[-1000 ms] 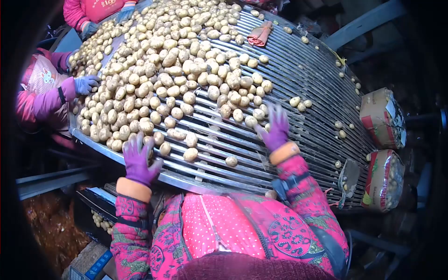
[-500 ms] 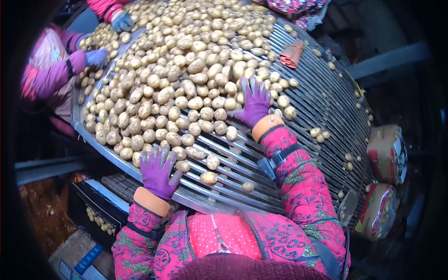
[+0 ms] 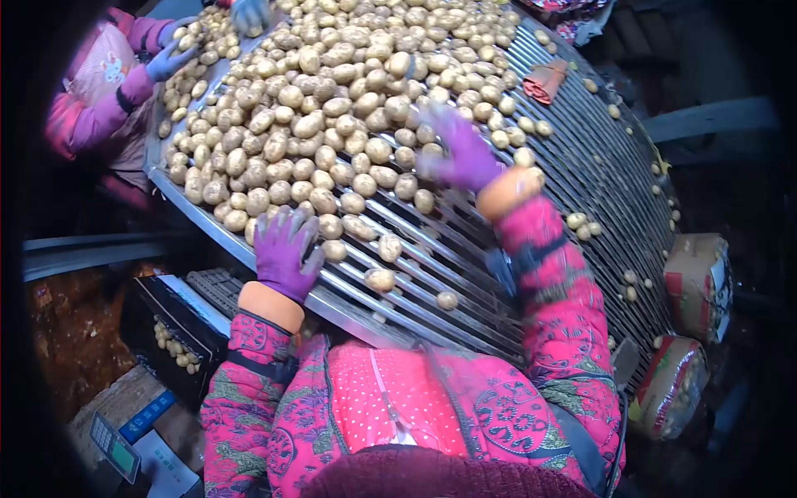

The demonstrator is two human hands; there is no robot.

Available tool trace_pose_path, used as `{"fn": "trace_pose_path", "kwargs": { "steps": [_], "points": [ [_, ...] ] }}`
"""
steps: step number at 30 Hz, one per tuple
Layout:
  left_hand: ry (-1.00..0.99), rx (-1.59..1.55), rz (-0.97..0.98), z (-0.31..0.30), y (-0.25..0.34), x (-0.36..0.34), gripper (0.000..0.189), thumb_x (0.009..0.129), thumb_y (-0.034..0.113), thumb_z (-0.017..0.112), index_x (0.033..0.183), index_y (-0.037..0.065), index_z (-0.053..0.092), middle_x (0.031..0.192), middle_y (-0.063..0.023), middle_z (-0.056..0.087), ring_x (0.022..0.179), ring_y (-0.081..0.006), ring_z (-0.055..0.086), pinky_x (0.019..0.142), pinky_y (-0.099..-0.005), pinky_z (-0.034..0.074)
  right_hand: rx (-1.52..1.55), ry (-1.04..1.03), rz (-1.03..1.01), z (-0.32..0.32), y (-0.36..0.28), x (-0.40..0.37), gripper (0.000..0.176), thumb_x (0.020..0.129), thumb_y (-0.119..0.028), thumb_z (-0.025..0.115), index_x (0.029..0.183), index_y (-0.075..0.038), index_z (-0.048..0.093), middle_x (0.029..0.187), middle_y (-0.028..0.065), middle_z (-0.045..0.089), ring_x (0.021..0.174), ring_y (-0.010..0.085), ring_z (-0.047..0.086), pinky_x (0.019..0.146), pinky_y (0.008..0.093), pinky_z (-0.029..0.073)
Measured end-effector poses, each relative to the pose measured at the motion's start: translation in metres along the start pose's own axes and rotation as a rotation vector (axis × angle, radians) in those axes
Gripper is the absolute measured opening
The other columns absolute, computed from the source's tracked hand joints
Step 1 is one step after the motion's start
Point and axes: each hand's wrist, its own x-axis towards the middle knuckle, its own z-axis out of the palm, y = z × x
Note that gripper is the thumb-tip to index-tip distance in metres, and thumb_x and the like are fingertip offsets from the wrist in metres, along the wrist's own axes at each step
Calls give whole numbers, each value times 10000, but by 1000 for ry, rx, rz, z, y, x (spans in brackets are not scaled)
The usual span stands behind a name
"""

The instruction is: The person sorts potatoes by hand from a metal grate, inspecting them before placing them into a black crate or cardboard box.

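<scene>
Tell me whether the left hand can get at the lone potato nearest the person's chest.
Probably yes. The left hand rests open at the near edge of the grate, and the potato lies uncovered on bare bars to its right, with only one other low potato between.

Right hand (image 3: 461,153) motion-blurred over potatoes (image 3: 332,108); finger pose unclear. Potatoes under left hand (image 3: 282,253) hidden. Co-worker's blue glove (image 3: 249,12) cut by top edge. Scale (image 3: 116,448) readout too small to read. Sack (image 3: 674,386) print unreadable, far side lost in dark lens rim.
</scene>
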Motion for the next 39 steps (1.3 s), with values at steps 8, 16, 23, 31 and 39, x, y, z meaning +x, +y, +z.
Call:
{"fn": "trace_pose_path", "kwargs": {
  "steps": [8,16,23,31,39],
  "points": [
    [7,72,31,9,-4,-2,575,734,268,729,1275,150,575,1373,-80,526,1338,-319,403,1149,-547,197,-144,-232,-416,81,-85,-148,571,723,-430,676,1266,-296,563,1420,111,434,1304,421,383,1025,652,312],
    [25,127,47,12,-7,-5,602,729,323,723,1283,153,558,1387,-95,493,1349,-336,358,1144,-566,179,-297,189,346,-3,11,-76,364,778,-289,617,1139,-264,651,1181,131,590,1098,359,526,883,503,431],
    [-22,135,-10,4,0,1,640,706,270,740,1305,146,554,1346,-124,524,1316,-359,404,1137,-568,202,-373,608,1421,-91,146,-258,525,805,-422,702,1196,-89,595,1213,191,595,1159,396,542,956,486,449],
    [-37,96,0,-4,5,7,589,725,279,696,1278,124,562,1317,-109,533,1295,-362,411,1118,-586,210,-298,321,934,29,60,15,740,821,-625,577,1440,-254,411,1486,134,399,1395,358,323,1129,578,193],
    [74,14,-44,-2,1,3,511,706,275,716,1179,116,607,1269,-96,555,1263,-355,435,1107,-577,242,177,439,314,34,56,47,516,837,-287,709,1276,-55,568,1284,173,572,1214,322,530,1049,384,407]
  ]
}}
